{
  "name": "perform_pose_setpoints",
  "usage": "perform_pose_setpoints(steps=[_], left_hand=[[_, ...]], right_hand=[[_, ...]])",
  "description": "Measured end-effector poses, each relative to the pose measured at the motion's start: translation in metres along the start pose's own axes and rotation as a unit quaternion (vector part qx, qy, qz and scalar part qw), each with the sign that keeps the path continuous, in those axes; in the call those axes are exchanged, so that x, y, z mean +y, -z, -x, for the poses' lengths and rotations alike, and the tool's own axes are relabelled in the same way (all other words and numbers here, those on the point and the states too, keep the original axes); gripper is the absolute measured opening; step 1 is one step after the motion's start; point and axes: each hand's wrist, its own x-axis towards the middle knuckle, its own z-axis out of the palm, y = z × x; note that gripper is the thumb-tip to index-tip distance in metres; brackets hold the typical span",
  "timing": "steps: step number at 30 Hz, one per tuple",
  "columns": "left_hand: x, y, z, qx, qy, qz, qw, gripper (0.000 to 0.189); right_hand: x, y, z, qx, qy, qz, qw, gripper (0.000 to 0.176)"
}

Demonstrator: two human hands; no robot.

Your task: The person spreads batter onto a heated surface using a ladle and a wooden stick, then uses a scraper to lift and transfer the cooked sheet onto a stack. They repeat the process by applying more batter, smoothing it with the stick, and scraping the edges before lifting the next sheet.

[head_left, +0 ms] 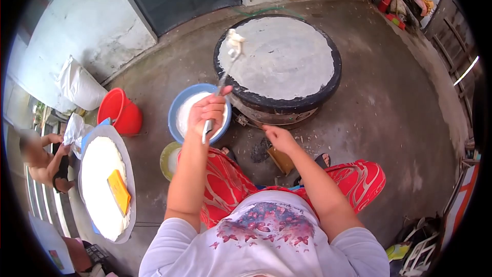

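Observation:
My left hand [207, 113] is wrapped round the handle of a long metal spoon [224, 79]. A lump of white batter [235, 40] clings to its far end, over the left edge of a large round griddle [328, 90]. A thin grey-white layer [279, 56] covers the griddle's top. My right hand [281, 138] is closed just below the griddle's near rim, by its stand; what its fingers hold, if anything, I cannot make out. Beside my left hand is a blue basin [173, 115] of white batter, partly hidden by that hand.
At left stand a red bucket [115, 107], a white sack [82, 84] and a round board [132, 210] bearing white sheets and a yellow scraper [119, 192]. A green bowl [166, 161] sits below the basin. A person [41, 161] handles a plastic bag at far left.

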Motion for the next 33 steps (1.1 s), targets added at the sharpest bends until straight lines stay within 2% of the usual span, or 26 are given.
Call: perform_pose_setpoints(steps=[1, 2, 4, 6, 7, 8, 9, 10, 12, 14, 15, 16, 18, 19, 20, 21, 22, 24, 26, 28, 30, 32, 33], left_hand=[[0.007, -0.004, 0.011, 0.019, -0.023, -0.022, 0.999, 0.038], [0.016, -0.008, 0.024, 0.039, -0.046, -0.045, 0.997, 0.038], [0.035, -0.009, 0.054, 0.105, -0.092, -0.125, 0.982, 0.036], [0.059, 0.001, 0.083, 0.187, -0.131, -0.169, 0.959, 0.033], [0.069, 0.009, 0.096, 0.232, -0.156, -0.173, 0.944, 0.033], [0.078, 0.018, 0.106, 0.275, -0.178, -0.177, 0.928, 0.032], [0.089, 0.032, 0.114, 0.296, -0.187, -0.178, 0.92, 0.031], [0.102, 0.048, 0.12, 0.294, -0.186, -0.176, 0.921, 0.031], [0.127, 0.084, 0.128, 0.342, -0.179, -0.109, 0.916, 0.03], [0.138, 0.124, 0.129, 0.39, -0.209, -0.125, 0.888, 0.029], [0.148, 0.152, 0.137, 0.358, -0.182, -0.13, 0.907, 0.029], [0.125, 0.149, 0.126, 0.464, -0.263, -0.22, 0.817, 0.029], [0.111, 0.151, 0.129, 0.448, -0.144, -0.248, 0.847, 0.032], [0.121, 0.166, 0.135, 0.445, -0.145, -0.246, 0.848, 0.032], [0.141, 0.188, 0.141, 0.498, -0.14, -0.301, 0.801, 0.033], [0.154, 0.2, 0.142, 0.547, -0.134, -0.353, 0.747, 0.034], [0.142, 0.177, 0.133, 0.543, -0.138, -0.351, 0.751, 0.034], [0.121, 0.118, 0.115, 0.634, -0.278, -0.433, 0.576, 0.034], [0.12, 0.083, 0.1, 0.538, -0.378, -0.392, 0.644, 0.032], [0.096, 0.04, 0.07, 0.435, -0.447, -0.391, 0.677, 0.033], [0.074, 0.008, 0.041, 0.336, -0.464, -0.367, 0.733, 0.032], [0.056, -0.009, 0.01, 0.301, -0.45, -0.338, 0.77, 0.03], [0.051, -0.007, -0.003, 0.294, -0.441, -0.333, 0.78, 0.03]], right_hand=[[-0.038, 0.014, 0.008, -0.07, -0.052, 0.042, 0.995, 0.034], [-0.031, 0.018, 0.005, -0.071, -0.053, 0.041, 0.995, 0.034], [-0.012, 0.036, 0.005, 0.145, -0.086, -0.134, 0.977, 0.031], [-0.009, 0.06, 0.012, 0.337, -0.143, -0.184, 0.912, 0.03], [0.07, 0.055, 0.004, 0.383, -0.099, -0.128, 0.91, 0.031], [0.067, 0.043, 0.019, 0.386, -0.1, -0.125, 0.909, 0.031], [0.053, 0.024, 0.035, 0.275, -0.046, -0.057, 0.959, 0.032], [0.033, 0.011, 0.043, 0.155, 0.009, 0.012, 0.988, 0.032], [-0.025, 0.012, 0.055, -0.091, -0.086, 0.013, 0.992, 0.034], [-0.058, 0.023, 0.053, -0.074, -0.097, 0.026, 0.992, 0.037], [-0.065, 0.026, 0.051, -0.056, -0.107, 0.038, 0.992, 0.041], [-0.06, 0.027, 0.047, 0.031, 0.029, 0.077, 0.996, 0.054], [-0.076, 0.048, 0.041, 0.031, 0.027, -0.096, 0.995, 0.063], [-0.092, 0.056, 0.046, 0.03, 0.029, -0.093, 0.995, 0.063], [-0.109, 0.064, 0.052, 0.026, -0.024, -0.244, 0.969, 0.066], [-0.116, 0.068, 0.054, 0.02, -0.076, -0.389, 0.918, 0.068], [-0.105, 0.071, 0.052, 0.017, -0.072, -0.384, 0.92, 0.068], [-0.063, 0.079, 0.043, 0.008, -0.187, -0.262, 0.947, 0.071], [-0.055, 0.083, 0.033, 0.03, -0.199, -0.218, 0.955, 0.073], [-0.085, 0.087, 0.021, 0.086, -0.109, -0.358, 0.923, 0.071], [-0.094, 0.089, 0.01, 0.09, -0.111, -0.358, 0.923, 0.067], [-0.084, 0.093, -0.006, 0.084, -0.182, -0.311, 0.929, 0.06], [-0.081, 0.093, -0.013, 0.084, -0.181, -0.308, 0.93, 0.06]])
